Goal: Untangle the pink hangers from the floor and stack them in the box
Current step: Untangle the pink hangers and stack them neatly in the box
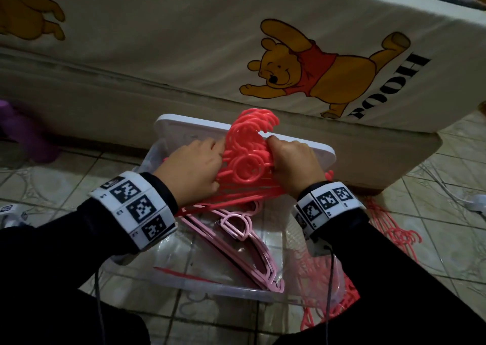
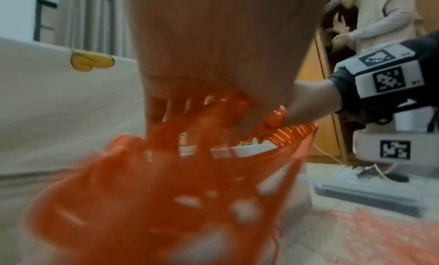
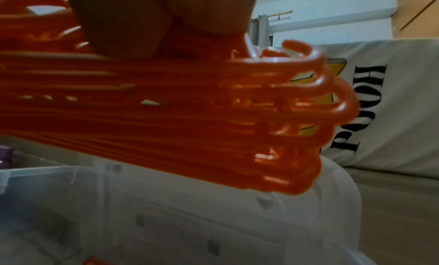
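A thick bundle of bright pink hangers [image 1: 247, 158] hangs over the clear plastic box [image 1: 226, 293], hooks pointing toward the bed. My left hand [image 1: 194, 168] grips the bundle's left side and my right hand [image 1: 294, 163] grips its right side, fingers curled into the hangers. Pale pink hangers [image 1: 242, 242] lie stacked inside the box. In the right wrist view the stacked hooks [image 3: 297, 119] sit above the box wall [image 3: 166, 212]. The left wrist view shows the bundle [image 2: 190, 175] blurred under my left hand [image 2: 213, 53]. More bright pink hangers [image 1: 394, 229] lie on the floor at right.
The box's white lid [image 1: 189, 126] leans behind the box against a bed [image 1: 184, 42] covered in a cartoon-bear sheet. A purple object [image 1: 23, 131] lies at far left. White cables [image 1: 447, 187] trail over the tiled floor at right. Another person [image 2: 380, 15] stands beyond, seen in the left wrist view.
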Available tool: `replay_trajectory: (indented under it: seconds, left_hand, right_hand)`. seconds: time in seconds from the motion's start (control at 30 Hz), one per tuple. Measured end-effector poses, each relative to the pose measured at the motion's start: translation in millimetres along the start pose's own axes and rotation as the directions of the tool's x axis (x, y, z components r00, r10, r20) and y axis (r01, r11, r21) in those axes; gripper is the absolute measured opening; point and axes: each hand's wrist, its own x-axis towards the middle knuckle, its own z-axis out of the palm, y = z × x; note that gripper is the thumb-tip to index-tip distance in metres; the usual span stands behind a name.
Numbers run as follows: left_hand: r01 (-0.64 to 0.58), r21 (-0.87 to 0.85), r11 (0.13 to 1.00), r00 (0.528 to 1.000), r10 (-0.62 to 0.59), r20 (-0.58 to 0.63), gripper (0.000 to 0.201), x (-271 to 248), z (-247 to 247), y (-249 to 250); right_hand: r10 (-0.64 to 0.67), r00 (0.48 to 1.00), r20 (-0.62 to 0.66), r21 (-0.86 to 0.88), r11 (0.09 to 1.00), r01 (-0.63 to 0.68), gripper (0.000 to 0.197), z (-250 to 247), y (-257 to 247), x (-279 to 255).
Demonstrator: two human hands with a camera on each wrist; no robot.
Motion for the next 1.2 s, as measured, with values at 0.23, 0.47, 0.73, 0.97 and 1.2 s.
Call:
replay_trajectory:
  seconds: [0.23, 0.47, 0.73, 0.97, 1.2]
  left_hand:
    - [0.074, -0.154, 0.985, 0.997, -0.069, 0.036, 0.021, 1, -4, -5]
    - [0.188, -0.228, 0.956, 0.961, -0.131, 0.243, 0.017, 5, 0, -17]
    - [0.212, -0.176, 0.961, 0.95, -0.161, 0.267, 0.013, 2, 3, -40]
    - [0.244, -0.214, 0.946, 0.961, -0.207, 0.181, 0.019, 2, -12, -52]
    - [0.236, -0.261, 0.936, 0.968, -0.204, 0.146, 0.02, 11, -13, -39]
  right_hand:
    - [0.028, 1.0, 0.01, 0.094, 0.995, -0.028, 0.02, 9, -5, -3]
    - [0.004, 0.995, 0.098, 0.182, 0.983, -0.022, 0.028, 19, -8, -5]
    - [-0.173, 0.98, 0.103, 0.293, 0.946, 0.136, 0.069, -9, 13, -27]
    - [-0.483, 0.858, 0.177, 0.096, 0.876, 0.473, 0.019, 8, 4, -54]
    - [-0.518, 0.535, 0.668, 0.058, 0.752, 0.657, 0.018, 89, -48, -42]
